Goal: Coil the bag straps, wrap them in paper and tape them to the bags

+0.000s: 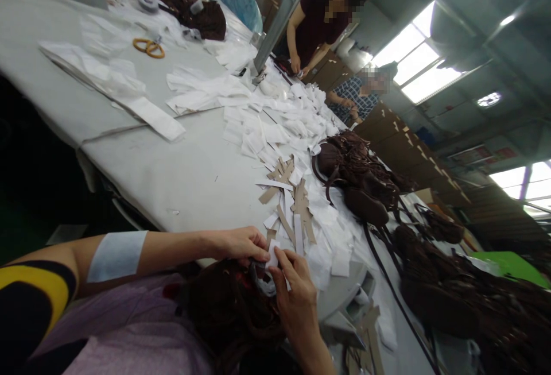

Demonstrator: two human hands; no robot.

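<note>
Against lilac clothing (138,329), a dark brown bag (217,306) is being kept at the tabletop (206,185)'s near side, presumably so that its weight is being borne there. Its dark edge is being clamped by the left hand (243,244), apparently for steadiness, while a white slip (272,253) is being pinched upright by the right hand (298,283). Soft, shadowed folds are being shown by the bag, with pale wrapping (266,289) being exposed beneath the grip.

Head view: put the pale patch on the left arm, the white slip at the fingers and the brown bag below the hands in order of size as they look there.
Largest to smallest:
1. Brown bag
2. Pale patch
3. White slip
</note>
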